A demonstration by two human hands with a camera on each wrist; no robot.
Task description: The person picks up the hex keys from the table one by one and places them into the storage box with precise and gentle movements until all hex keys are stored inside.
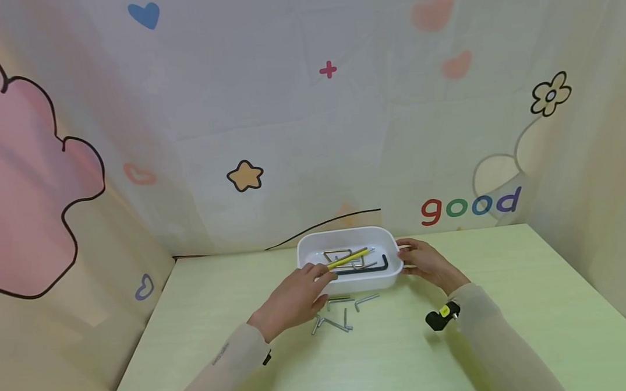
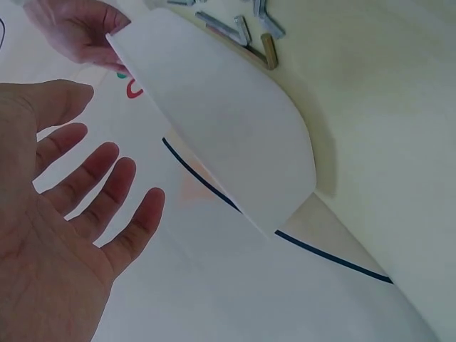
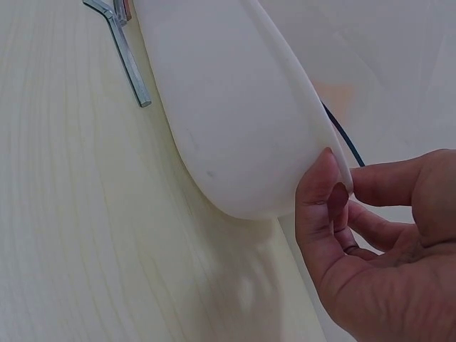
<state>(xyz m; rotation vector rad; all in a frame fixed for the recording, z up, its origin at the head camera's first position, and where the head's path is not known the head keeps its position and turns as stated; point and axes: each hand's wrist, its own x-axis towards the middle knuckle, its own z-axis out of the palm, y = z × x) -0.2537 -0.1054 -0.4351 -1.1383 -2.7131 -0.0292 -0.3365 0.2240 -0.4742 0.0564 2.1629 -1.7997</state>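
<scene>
A white plastic tub (image 1: pixel 348 284) stands on the table by the back wall. Inside it lie a black hex key (image 1: pixel 368 269), a slim yellow stick (image 1: pixel 349 258) and several brass and silver pieces. My right hand (image 1: pixel 426 261) pinches the tub's right rim between thumb and fingers, also plain in the right wrist view (image 3: pixel 377 256). Over the tub's front left side hovers my left hand (image 1: pixel 291 295); in the left wrist view its fingers (image 2: pixel 135 221) are spread and hold nothing. Several silver hex keys (image 1: pixel 367 300) lie in front of the tub.
The pale table (image 1: pixel 203 317) runs on to both sides of the tub. Behind it hangs a printed cloth (image 1: pixel 310 131), which also closes off the left and right. A small black device (image 1: pixel 441 316) sits at my right wrist.
</scene>
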